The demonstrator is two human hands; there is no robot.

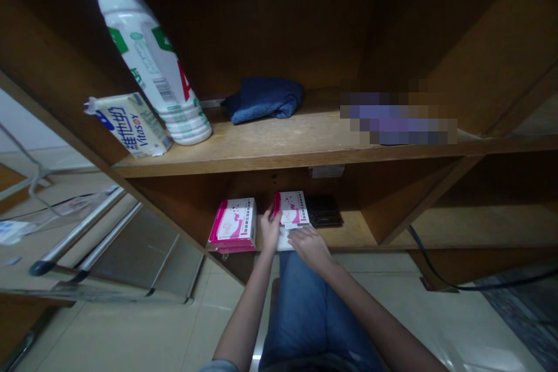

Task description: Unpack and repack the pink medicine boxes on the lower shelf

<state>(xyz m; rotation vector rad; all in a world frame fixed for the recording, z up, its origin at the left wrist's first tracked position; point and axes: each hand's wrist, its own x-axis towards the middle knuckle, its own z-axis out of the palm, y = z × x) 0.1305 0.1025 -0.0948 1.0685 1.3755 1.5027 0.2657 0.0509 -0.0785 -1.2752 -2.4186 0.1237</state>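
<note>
On the lower shelf lies a pink and white box (293, 207) with printed lettering, between my two hands. My left hand (269, 232) grips its left side, thumb and fingers closed along the edge. My right hand (311, 246) is closed on the near end of this box, at a white flap or panel (284, 239); its fingertips are partly hard to make out. Just left of my left hand stands a stack of similar pink and white boxes (234, 224). Behind and to the right of the held box is a dark, flat, glossy item (323, 211).
Above, the upper shelf (261, 148) carries a tilted white bottle with a green cap (150, 61), a Vitasoy carton (131, 125), a folded blue cloth (265, 99) and a blurred-out item (396, 119). A metal-railed rack (87, 244) stands left. A black cable (440, 273) hangs right.
</note>
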